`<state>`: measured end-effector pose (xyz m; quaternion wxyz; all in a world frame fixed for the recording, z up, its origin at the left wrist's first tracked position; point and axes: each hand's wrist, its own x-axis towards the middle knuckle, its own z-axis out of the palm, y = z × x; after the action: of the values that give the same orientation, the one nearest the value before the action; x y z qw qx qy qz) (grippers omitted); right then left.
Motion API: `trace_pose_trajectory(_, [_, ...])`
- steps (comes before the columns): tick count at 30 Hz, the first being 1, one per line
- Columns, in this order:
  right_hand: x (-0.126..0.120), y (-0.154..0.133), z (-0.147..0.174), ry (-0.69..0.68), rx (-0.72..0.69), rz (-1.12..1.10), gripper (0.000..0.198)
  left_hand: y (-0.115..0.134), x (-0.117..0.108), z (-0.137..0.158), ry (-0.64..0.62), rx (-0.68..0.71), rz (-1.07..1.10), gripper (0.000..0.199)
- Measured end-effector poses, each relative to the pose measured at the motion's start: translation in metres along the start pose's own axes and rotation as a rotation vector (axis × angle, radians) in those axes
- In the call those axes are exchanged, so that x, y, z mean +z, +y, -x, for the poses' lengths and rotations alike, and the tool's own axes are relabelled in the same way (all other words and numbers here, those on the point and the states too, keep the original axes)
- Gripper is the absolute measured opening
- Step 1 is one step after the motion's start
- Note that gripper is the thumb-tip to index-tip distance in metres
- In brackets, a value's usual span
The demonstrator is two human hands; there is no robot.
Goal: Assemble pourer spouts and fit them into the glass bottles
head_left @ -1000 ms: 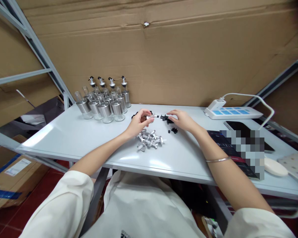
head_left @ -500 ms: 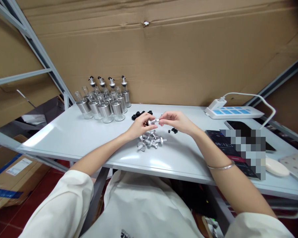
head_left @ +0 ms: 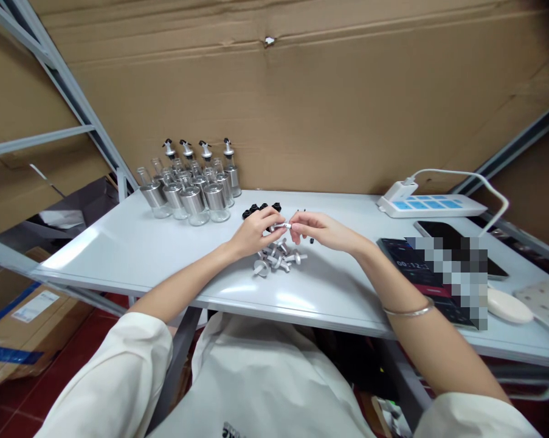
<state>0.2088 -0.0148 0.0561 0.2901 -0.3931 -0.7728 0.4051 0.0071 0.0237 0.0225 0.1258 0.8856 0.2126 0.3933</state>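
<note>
My left hand (head_left: 255,232) pinches a small silver pour spout (head_left: 282,225) above the white table (head_left: 132,249). My right hand (head_left: 320,230) meets it from the right, its fingertips closed on the spout's end; a small black piece may be between them, but it is too small to tell. Just below both hands lies a pile of several silver spouts (head_left: 278,259). Black caps (head_left: 256,209) sit behind my left hand, and tiny black bits (head_left: 311,241) lie by my right hand.
Several glass bottles with metal bands (head_left: 193,188) stand at the back left, some fitted with spouts. A white power strip (head_left: 431,206), a phone (head_left: 438,230), a dark tablet (head_left: 420,274) and a white mouse (head_left: 509,305) lie to the right. Cardboard walls the back.
My right hand left the black pieces on the table and came left to meet the spout held by my left hand. Both hands now touch the spout.
</note>
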Motion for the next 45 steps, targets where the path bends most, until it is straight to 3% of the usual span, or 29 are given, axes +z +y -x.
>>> trace_pose_trajectory(10, [0.005,-0.008,0.003,-0.028,0.058,-0.123,0.030,0.004,-0.005,-0.002,0.034,0.093,-0.279,0.019])
trace_pose_trajectory(14, [-0.002,-0.004,0.004,0.080,0.048,-0.115,0.039,-0.002,-0.008,-0.002,0.086,0.114,-0.338,0.019])
trace_pose_trajectory(18, [-0.014,0.005,0.006,0.219,0.047,-0.133,0.033,-0.005,-0.009,-0.001,0.126,0.183,-0.418,0.018])
trace_pose_trajectory(23, [-0.024,0.018,0.006,0.293,0.088,-0.123,0.032,-0.002,-0.008,-0.001,0.150,0.301,-0.480,0.015])
trace_pose_trajectory(29, [-0.033,0.035,0.005,0.349,0.151,0.125,0.021,-0.002,-0.008,-0.001,0.140,0.338,-0.488,0.015])
trace_pose_trajectory(37, [-0.044,0.047,0.009,0.284,0.226,0.562,0.012,-0.003,-0.006,-0.001,0.102,0.309,-0.461,0.017])
trace_pose_trajectory(45, [-0.055,0.049,0.015,0.205,0.411,0.648,0.011,-0.005,-0.005,-0.001,0.120,0.368,-0.458,0.016])
